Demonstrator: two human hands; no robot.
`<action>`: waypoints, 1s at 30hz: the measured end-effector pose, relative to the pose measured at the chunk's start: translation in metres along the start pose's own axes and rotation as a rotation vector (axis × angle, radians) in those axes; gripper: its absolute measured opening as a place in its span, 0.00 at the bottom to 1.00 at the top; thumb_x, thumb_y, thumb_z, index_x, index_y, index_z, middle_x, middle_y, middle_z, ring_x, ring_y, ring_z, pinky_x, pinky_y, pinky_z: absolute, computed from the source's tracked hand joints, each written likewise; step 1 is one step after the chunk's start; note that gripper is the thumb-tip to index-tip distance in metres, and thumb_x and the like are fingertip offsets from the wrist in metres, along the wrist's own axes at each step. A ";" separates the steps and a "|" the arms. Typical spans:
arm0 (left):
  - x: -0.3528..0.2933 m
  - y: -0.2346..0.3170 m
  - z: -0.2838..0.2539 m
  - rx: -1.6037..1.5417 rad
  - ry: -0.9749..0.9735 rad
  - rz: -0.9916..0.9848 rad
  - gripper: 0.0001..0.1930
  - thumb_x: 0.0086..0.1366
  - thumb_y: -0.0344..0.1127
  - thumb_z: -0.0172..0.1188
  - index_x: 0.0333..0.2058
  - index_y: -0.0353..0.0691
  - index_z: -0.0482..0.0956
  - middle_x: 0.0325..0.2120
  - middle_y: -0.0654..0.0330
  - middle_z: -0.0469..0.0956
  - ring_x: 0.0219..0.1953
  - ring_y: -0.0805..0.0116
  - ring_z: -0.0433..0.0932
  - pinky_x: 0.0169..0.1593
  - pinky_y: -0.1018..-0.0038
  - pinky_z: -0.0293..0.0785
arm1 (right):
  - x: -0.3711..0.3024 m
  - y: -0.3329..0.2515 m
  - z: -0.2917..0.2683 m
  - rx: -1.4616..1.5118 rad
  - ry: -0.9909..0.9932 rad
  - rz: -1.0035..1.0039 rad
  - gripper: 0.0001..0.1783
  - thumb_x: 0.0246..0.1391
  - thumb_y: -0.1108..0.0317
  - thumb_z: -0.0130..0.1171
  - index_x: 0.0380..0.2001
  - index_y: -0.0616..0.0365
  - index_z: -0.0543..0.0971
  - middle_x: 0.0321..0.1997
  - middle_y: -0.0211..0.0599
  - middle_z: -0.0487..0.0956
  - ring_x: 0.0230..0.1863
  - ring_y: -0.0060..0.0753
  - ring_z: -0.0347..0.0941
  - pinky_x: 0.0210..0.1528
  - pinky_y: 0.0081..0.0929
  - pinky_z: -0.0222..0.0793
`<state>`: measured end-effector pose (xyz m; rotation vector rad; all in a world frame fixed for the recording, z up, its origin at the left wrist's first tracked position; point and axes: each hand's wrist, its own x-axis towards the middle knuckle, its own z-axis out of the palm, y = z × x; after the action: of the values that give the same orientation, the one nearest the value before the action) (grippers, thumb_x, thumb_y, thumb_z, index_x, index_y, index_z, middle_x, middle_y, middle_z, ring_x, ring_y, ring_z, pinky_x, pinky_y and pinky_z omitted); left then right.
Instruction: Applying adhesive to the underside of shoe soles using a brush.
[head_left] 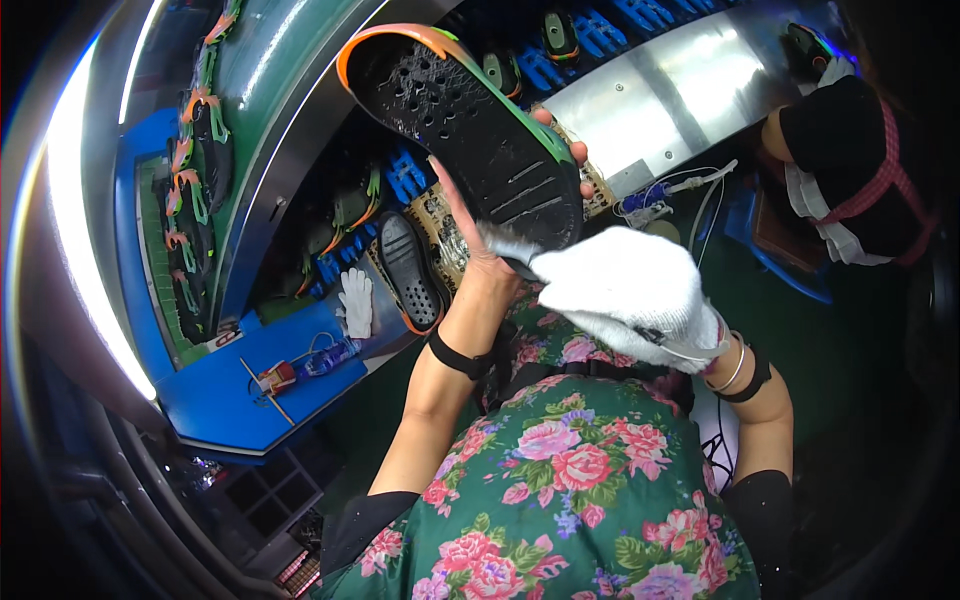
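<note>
My bare left hand (472, 228) is wrapped round a large shoe sole (490, 135), its thumb along the left edge and fingertips showing past the right edge. The sole is black with an orange and green rim, with holes at the far end and grooves at the near end. A white knit glove covers my right hand (628, 292), which is closed on a small brush (512, 246). The pale bristles lie at the near left edge of the sole, where they appear to touch it; most of the handle is hidden in the glove.
Another dark sole (405, 270) rests left of my left forearm, near a white glove (356, 302). A blue bottle (330, 357) lies on the blue table (230, 405). Shoe parts (190, 200) line the far left. A co-worker (850, 165) sits at right beyond the metal surface (690, 80).
</note>
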<state>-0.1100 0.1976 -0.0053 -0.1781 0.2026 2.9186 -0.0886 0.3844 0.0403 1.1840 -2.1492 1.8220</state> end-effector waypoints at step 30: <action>0.004 0.056 -0.032 0.361 0.249 -0.401 0.36 0.71 0.54 0.51 0.69 0.35 0.64 0.65 0.36 0.67 0.60 0.36 0.76 0.61 0.39 0.74 | 0.003 0.020 -0.025 -0.119 -0.247 -0.135 0.16 0.50 0.73 0.70 0.45 0.57 0.86 0.48 0.41 0.87 0.45 0.40 0.85 0.45 0.33 0.81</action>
<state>-0.1222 0.1391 -0.0308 -0.4624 0.6452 2.4082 -0.1130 0.4047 0.0328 1.5544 -2.2014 1.5411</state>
